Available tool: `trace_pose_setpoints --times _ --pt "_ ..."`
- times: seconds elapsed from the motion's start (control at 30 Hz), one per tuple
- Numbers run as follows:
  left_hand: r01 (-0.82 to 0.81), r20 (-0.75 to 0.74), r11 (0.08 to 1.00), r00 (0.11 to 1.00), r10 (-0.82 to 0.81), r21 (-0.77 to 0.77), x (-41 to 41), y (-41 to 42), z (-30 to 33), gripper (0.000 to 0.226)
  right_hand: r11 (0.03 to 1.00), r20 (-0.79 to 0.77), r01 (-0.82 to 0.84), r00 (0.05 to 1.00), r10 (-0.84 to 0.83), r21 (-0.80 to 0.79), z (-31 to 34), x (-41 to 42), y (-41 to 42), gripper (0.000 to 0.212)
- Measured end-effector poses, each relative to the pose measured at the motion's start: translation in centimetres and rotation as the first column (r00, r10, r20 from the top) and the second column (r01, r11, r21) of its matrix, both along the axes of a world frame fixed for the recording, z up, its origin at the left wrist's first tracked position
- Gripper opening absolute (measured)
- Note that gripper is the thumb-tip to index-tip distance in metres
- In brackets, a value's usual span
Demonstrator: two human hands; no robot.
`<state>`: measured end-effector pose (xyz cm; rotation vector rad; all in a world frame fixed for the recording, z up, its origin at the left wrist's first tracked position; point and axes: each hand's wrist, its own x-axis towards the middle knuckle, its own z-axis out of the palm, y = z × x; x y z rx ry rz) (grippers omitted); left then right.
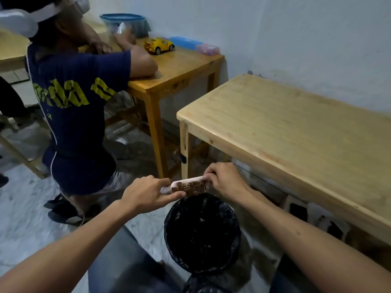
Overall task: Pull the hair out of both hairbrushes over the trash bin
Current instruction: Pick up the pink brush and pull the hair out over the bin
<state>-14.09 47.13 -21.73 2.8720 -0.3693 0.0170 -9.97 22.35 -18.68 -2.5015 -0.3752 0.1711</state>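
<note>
A pale pink hairbrush (190, 186) with brown hair matted over its bristles lies sideways between my hands, just above the far rim of the trash bin (169, 227). The bin is round, lined with a black bag, and stands on the floor between my knees. My right hand (226, 180) grips the brush's right end. My left hand (148, 195) holds the left end, thumb and fingers pinched at the hair near that end. Only one hairbrush is in view.
A light wooden table (296, 132) stands right of the bin. A person in a dark blue shirt (74, 115) crouches left, leaning on a second wooden table (182, 66) with a yellow toy car (159, 45) and blue containers (124, 24).
</note>
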Motion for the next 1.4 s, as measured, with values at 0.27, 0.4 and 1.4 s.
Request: trace_pose_setpoints --times 0.27,0.4,1.4 --pt "-0.058 -0.043 0.996 0.997 0.061 0.071 -0.6 -1.6 -2.2 0.071 0.952 -0.199 0.226 0.962 -0.186 0.204 -4.8 -0.9 -1.1 0.018" --pt "-0.082 -0.065 0.994 0.994 0.086 0.066 0.1 -1.7 -3.0 0.073 0.906 -0.263 0.327 0.930 -0.258 0.269 -5.6 -1.2 -1.7 0.022" --pt "-0.185 -0.058 0.982 0.981 0.187 0.051 1.8 -3.8 -3.4 0.081 0.603 -0.569 0.580 0.787 -0.239 0.548 -7.2 -1.5 -5.4 0.007"
